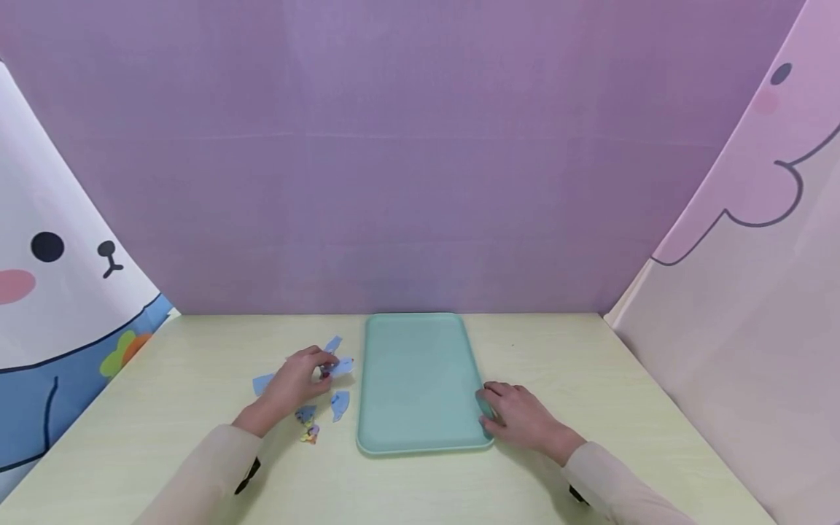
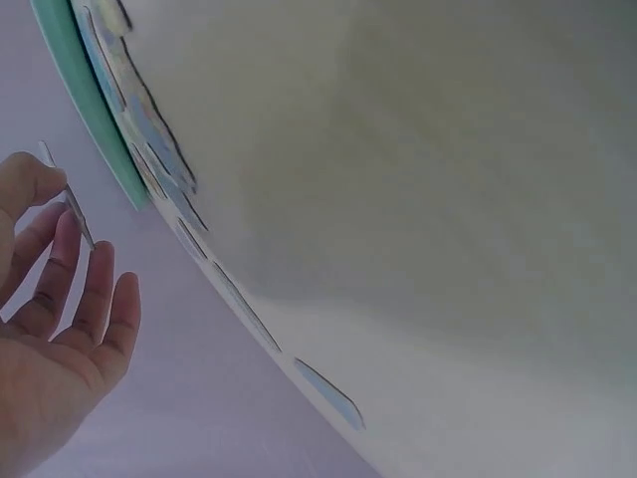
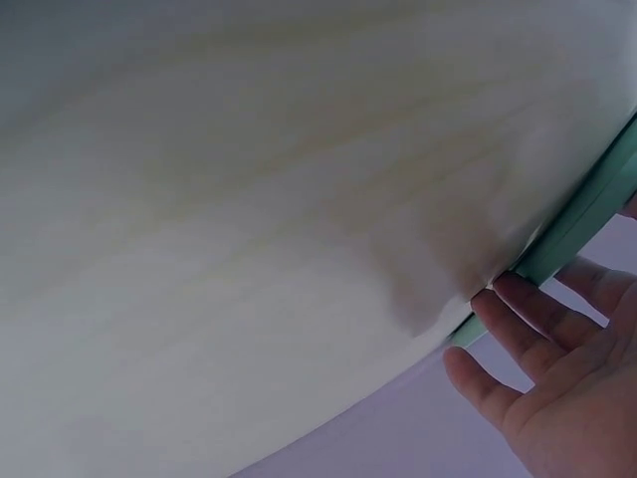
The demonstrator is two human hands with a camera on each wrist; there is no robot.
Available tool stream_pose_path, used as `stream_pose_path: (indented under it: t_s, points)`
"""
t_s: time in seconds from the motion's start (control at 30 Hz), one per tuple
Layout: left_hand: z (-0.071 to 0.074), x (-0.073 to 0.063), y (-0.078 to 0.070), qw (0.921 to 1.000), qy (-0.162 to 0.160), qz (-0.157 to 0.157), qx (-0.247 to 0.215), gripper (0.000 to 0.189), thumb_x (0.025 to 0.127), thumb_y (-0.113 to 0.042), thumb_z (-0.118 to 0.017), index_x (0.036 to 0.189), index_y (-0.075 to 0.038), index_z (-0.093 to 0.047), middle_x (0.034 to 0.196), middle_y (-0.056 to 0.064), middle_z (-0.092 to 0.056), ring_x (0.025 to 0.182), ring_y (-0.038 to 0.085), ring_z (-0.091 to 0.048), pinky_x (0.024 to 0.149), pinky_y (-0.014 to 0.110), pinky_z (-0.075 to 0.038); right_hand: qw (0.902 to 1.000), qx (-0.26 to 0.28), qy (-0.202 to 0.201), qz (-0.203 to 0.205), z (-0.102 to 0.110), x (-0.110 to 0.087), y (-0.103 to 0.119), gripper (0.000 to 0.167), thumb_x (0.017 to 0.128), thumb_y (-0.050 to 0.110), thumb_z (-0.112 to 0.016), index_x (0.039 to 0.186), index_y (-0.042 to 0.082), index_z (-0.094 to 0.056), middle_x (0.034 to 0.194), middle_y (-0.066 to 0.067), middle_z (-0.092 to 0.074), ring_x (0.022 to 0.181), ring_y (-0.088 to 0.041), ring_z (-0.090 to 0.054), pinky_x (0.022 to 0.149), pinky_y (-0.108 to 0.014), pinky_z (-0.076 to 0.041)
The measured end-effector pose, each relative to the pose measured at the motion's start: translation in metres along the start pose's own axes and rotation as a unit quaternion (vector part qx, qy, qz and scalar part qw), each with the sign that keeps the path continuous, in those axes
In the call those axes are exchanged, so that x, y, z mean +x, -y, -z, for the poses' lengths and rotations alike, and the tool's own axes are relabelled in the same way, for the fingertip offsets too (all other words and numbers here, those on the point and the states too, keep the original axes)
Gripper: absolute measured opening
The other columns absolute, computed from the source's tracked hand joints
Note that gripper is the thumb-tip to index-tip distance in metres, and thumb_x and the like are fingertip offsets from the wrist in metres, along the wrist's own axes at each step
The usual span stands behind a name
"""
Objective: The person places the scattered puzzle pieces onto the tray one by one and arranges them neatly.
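Observation:
In the head view my left hand [image 1: 298, 375] pinches a thin, flat, pale blue piece [image 1: 343, 367] between thumb and fingertips, held above the table. The left wrist view has the same piece edge-on, with the other fingers of the left hand [image 2: 70, 299] spread loosely. Other blue printed pieces lie around this hand: one [image 1: 333, 343] beyond it, one [image 1: 340, 405] to its right, one [image 1: 262, 383] partly behind it. My right hand [image 1: 521, 417] holds the right rim of a green rectangular tray [image 1: 420, 386], thumb inside, fingertips [image 3: 485, 302] at its outer side.
Nearer the front, a small cluster of multicoloured pieces [image 1: 310, 433] lies by the left forearm. The pale wooden table [image 1: 590, 364] meets a purple cloth wall [image 1: 420, 160] at the back. Cartoon-printed panels [image 1: 72, 219] stand at both sides.

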State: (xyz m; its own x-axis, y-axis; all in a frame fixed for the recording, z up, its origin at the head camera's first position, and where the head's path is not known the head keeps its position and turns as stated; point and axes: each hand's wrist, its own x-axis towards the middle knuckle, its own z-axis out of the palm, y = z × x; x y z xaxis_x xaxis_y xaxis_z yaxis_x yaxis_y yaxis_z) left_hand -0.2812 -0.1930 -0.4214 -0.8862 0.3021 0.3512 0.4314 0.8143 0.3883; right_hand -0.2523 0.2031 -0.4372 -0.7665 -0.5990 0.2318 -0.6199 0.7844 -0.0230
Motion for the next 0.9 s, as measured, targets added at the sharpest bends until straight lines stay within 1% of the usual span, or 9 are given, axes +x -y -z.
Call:
stream_pose_path:
  t_s: [0.07, 0.2, 0.37, 0.43, 0.53, 0.67, 0.9]
  points:
    - [-0.003, 0.004, -0.003, 0.9999, -0.003, -0.011, -0.004, 0.026, 0.075, -0.006, -0.070, 0.100, -0.003, -0.066, 0.088, 0.003, -0.061, 0.080, 0.015, -0.059, 0.070, 0.030, -0.050, 1.0000, 0.002, 0.003, -0.003, 0.000, 0.000, 0.000, 0.041, 0.085, 0.029, -0.060, 0.118, 0.004, -0.057, 0.119, -0.016, -0.057, 0.109, -0.030, -0.055, 0.087, -0.047, -0.045]
    - [-0.008, 0.014, -0.008, 0.9997, -0.007, -0.023, -0.009, 0.025, 0.074, -0.006, -0.070, 0.099, -0.003, -0.067, 0.087, 0.003, -0.061, 0.078, 0.014, -0.059, 0.069, 0.029, -0.050, 0.9999, 0.004, 0.006, -0.007, 0.000, 0.001, 0.000, 0.041, 0.085, 0.030, -0.060, 0.117, 0.005, -0.058, 0.119, -0.015, -0.057, 0.109, -0.030, -0.055, 0.088, -0.047, -0.045]
    - [-0.015, 0.027, -0.013, 0.9994, -0.002, -0.017, -0.028, 0.025, 0.074, -0.006, -0.069, 0.099, -0.003, -0.067, 0.087, 0.004, -0.060, 0.076, 0.015, -0.058, 0.069, 0.028, -0.050, 1.0000, 0.004, 0.006, -0.007, 0.000, 0.002, 0.000, 0.041, 0.085, 0.031, -0.060, 0.117, 0.006, -0.058, 0.119, -0.015, -0.057, 0.109, -0.030, -0.055, 0.087, -0.047, -0.045]
    - [-0.017, 0.032, -0.014, 0.9994, 0.002, -0.012, -0.031, 0.025, 0.075, -0.006, -0.068, 0.100, -0.004, -0.067, 0.088, 0.003, -0.060, 0.077, 0.015, -0.058, 0.070, 0.028, -0.050, 1.0000, 0.004, 0.006, -0.006, 0.000, 0.003, -0.001, 0.041, 0.085, 0.031, -0.060, 0.117, 0.006, -0.058, 0.119, -0.015, -0.057, 0.109, -0.030, -0.055, 0.087, -0.047, -0.045]
    - [-0.021, 0.041, -0.016, 0.9995, 0.004, -0.017, -0.028, 0.024, 0.076, -0.007, -0.067, 0.100, -0.004, -0.067, 0.088, 0.003, -0.060, 0.079, 0.015, -0.058, 0.072, 0.029, -0.050, 1.0000, 0.005, 0.005, -0.006, 0.000, 0.003, -0.001, 0.041, 0.084, 0.032, -0.060, 0.116, 0.005, -0.058, 0.118, -0.015, -0.058, 0.109, -0.030, -0.056, 0.087, -0.047, -0.045]
    - [-0.023, 0.052, -0.018, 0.9993, 0.006, -0.025, -0.027, 0.023, 0.076, -0.006, -0.066, 0.099, -0.004, -0.067, 0.088, 0.003, -0.059, 0.080, 0.016, -0.058, 0.073, 0.030, -0.049, 1.0000, 0.001, 0.005, -0.007, -0.001, 0.003, -0.002, 0.042, 0.084, 0.032, -0.060, 0.116, 0.005, -0.058, 0.118, -0.014, -0.058, 0.108, -0.030, -0.056, 0.086, -0.047, -0.046]
    - [-0.025, 0.065, -0.019, 0.9991, 0.017, -0.011, -0.038, 0.024, 0.078, -0.006, -0.066, 0.102, -0.004, -0.065, 0.091, 0.006, -0.059, 0.085, 0.022, -0.058, 0.076, 0.033, -0.049, 0.9999, -0.003, 0.007, -0.008, -0.002, 0.003, -0.003, 0.042, 0.084, 0.033, -0.060, 0.116, 0.006, -0.058, 0.118, -0.014, -0.058, 0.108, -0.029, -0.056, 0.087, -0.046, -0.046]
